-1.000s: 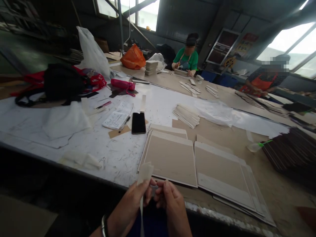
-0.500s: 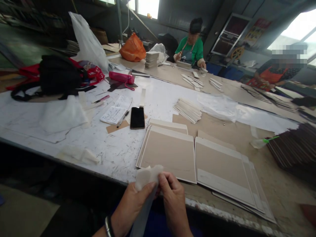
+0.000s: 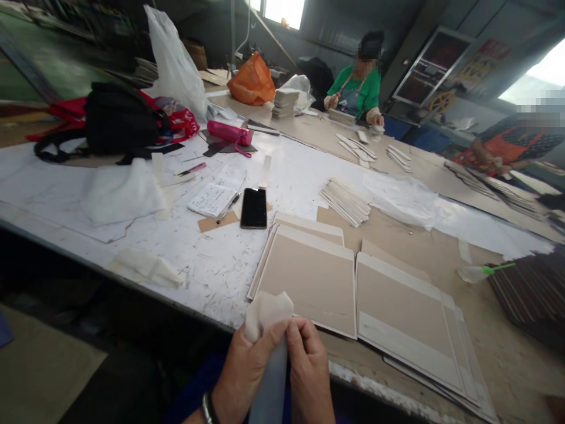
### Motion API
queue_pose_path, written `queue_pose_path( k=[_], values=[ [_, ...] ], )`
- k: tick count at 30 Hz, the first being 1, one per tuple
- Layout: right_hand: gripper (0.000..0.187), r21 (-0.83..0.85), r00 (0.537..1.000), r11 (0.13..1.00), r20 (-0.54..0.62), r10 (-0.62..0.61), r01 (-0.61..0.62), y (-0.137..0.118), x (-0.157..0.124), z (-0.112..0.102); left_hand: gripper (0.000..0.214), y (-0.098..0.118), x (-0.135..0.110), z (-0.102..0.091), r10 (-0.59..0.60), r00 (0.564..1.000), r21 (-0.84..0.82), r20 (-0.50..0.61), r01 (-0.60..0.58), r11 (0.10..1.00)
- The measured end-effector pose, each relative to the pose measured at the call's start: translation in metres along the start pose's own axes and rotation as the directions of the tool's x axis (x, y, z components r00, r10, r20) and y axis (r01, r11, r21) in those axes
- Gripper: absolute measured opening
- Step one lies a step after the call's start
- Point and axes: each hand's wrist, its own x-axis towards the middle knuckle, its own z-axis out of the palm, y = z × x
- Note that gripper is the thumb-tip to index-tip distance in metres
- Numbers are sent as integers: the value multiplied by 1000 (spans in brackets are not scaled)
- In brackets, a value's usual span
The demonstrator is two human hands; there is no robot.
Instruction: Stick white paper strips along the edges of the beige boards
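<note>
A long strip of whitish, thin material (image 3: pixel 270 309) hangs between my hands at the near table edge, its top end loosely bent over. My left hand (image 3: pixel 247 362) is wrapped round the strip, thumb across its front. Beside it, my right hand (image 3: pixel 306 359) pinches the strip's right edge between thumb and fingers, its fingertips close to my left thumb. Just beyond lie two stacks of flat beige panels with pale borders, the left stack (image 3: pixel 309 277) and the right stack (image 3: pixel 406 318), side by side on the table.
A black phone (image 3: pixel 253 208), open notebook (image 3: pixel 214 197) and pen lie on the white table (image 3: pixel 220 265). Behind the panels is a pile of pale strips (image 3: pixel 345 201). A green-tipped bottle (image 3: pixel 474 272) stands by dark stacked pieces (image 3: pixel 529 294). Two people work across the table.
The whole view has shifted, so the table things appear further right. My right fingers have come down the strip's edge, and its top end has bent over differently.
</note>
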Motion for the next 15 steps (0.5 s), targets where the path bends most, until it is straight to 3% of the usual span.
queue_pose_path(
  k=[5,7,9,10,12,14,15],
  values=[
    [38,-160,987,984,-121,-102,82,1,-2,-17,34,-16,-4,-5,124,979,295,161,-168,941],
    [38,-254,982,964,-140,-123,84,-6,2,-26,26,-23,-6,-9,155,962,435,225,-241,867],
    [39,-340,986,938,-120,-115,68,-18,10,-33,24,-28,-7,-16,269,912,554,309,-403,729],
    [39,-387,990,920,-95,-106,61,-26,15,-35,27,-29,-7,-20,361,860,598,361,-510,618],
    [38,-486,998,872,7,-64,59,-44,27,-36,31,-26,-6,-28,540,696,636,472,-694,339],
    [35,-570,986,817,166,13,85,-61,41,-32,30,-17,-4,-36,635,552,643,540,-758,112],
    [34,-602,967,792,249,59,107,-69,48,-29,28,-12,-2,-39,653,513,649,558,-759,42]
  ],
)
